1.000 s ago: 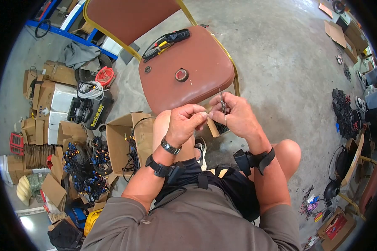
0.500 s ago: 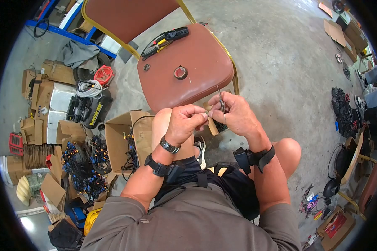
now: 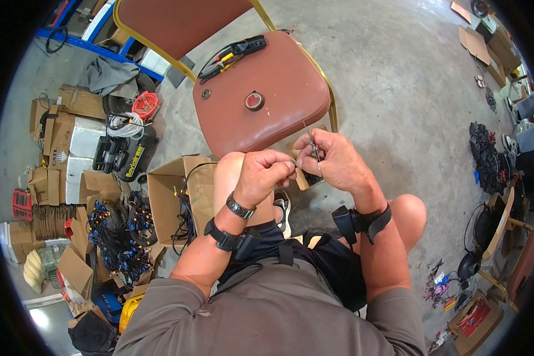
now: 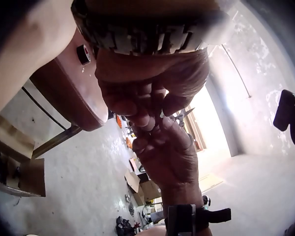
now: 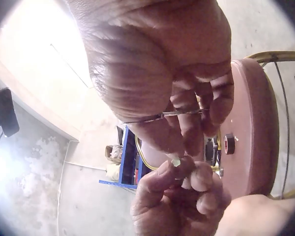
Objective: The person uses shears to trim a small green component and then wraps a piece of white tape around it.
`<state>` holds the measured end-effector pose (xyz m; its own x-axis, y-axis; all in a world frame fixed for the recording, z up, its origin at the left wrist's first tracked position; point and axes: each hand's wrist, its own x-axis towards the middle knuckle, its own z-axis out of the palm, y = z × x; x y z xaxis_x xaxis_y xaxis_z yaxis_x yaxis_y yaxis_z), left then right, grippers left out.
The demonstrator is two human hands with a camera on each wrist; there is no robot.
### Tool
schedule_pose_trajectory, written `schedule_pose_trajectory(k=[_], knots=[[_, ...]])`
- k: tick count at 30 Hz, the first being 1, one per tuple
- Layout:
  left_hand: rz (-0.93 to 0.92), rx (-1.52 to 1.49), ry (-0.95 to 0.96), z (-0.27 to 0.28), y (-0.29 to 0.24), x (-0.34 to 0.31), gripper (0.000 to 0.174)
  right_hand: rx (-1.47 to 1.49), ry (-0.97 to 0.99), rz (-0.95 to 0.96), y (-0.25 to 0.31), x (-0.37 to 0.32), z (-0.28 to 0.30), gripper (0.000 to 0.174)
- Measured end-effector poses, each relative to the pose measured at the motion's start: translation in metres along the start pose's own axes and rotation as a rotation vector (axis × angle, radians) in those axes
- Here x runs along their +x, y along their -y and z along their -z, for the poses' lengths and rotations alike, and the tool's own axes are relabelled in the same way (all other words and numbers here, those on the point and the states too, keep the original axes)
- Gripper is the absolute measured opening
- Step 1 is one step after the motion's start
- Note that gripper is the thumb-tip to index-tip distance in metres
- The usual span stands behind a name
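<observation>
In the head view the left hand [image 3: 262, 177] and right hand [image 3: 333, 163] meet fingertip to fingertip above the knees. A thin metal tool [image 3: 314, 148], pointed at its upper end, lies in the right hand's curled fingers. The right wrist view shows that tool [image 5: 167, 114] crossing the palm side of the right hand [image 5: 157, 64]. A small pale piece [image 5: 176, 161] sits between the touching fingertips, pinched by the left hand [image 5: 179, 201]; fingers hide most of it. The same pale bit [image 4: 162, 114] shows in the left wrist view.
Ahead stands a chair [image 3: 267, 89] with a tape roll [image 3: 254, 101], a small ring [image 3: 206, 94] and pliers [image 3: 222, 64] beside a black device [image 3: 249, 45]. An open carton [image 3: 167, 204] stands left of the knees, near bundled wires [image 3: 115, 237] and a compressor [image 3: 127, 155].
The chair and the things around it have shifted slightly up and left in the head view. Both hands keep nearly the same pose, and the tool in the right hand tilts a little more.
</observation>
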<state>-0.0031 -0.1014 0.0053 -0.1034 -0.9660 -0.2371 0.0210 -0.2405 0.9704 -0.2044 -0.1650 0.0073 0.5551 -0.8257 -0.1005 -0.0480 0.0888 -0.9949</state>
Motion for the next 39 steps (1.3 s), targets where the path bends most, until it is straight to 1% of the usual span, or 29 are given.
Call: schedule_pose_trajectory(k=[4,10,16,23,26,29,32,35,37,39], knots=[[0.02,0.02,0.016,0.002,-0.001,0.001,0.012,-0.028,0.006,-0.005,0.004,-0.001,0.001,0.023],[0.043,-0.035,-0.007,-0.002,-0.002,0.0,0.01,-0.039,-0.011,-0.016,0.004,-0.001,0.0,0.024],[0.069,-0.006,0.013,0.001,0.0,0.002,0.009,-0.045,-0.018,0.001,0.0,-0.001,0.0,0.024],[0.099,-0.026,-0.004,0.0,-0.001,0.001,0.007,-0.052,-0.024,-0.005,0.003,-0.001,-0.001,0.023],[0.101,-0.036,-0.028,-0.001,0.001,0.001,0.007,-0.084,-0.007,-0.01,0.002,-0.001,0.0,0.026],[0.068,-0.056,-0.07,-0.002,0.002,0.0,0.008,-0.218,-0.02,0.006,-0.005,0.0,-0.001,0.027],[0.004,-0.072,-0.138,-0.001,0.004,0.0,0.008,-0.446,-0.05,0.05,-0.003,-0.001,-0.003,0.026],[-0.045,-0.081,-0.226,-0.002,0.004,0.001,0.008,-0.621,-0.078,0.167,-0.013,-0.001,-0.009,0.024],[-0.061,-0.111,-0.282,-0.006,0.003,0.001,0.008,-0.64,-0.072,0.181,-0.015,-0.001,-0.014,0.025],[-0.063,-0.079,-0.292,-0.009,0.0,0.0,0.008,-0.659,-0.075,0.207,-0.016,0.0,-0.017,0.026]])
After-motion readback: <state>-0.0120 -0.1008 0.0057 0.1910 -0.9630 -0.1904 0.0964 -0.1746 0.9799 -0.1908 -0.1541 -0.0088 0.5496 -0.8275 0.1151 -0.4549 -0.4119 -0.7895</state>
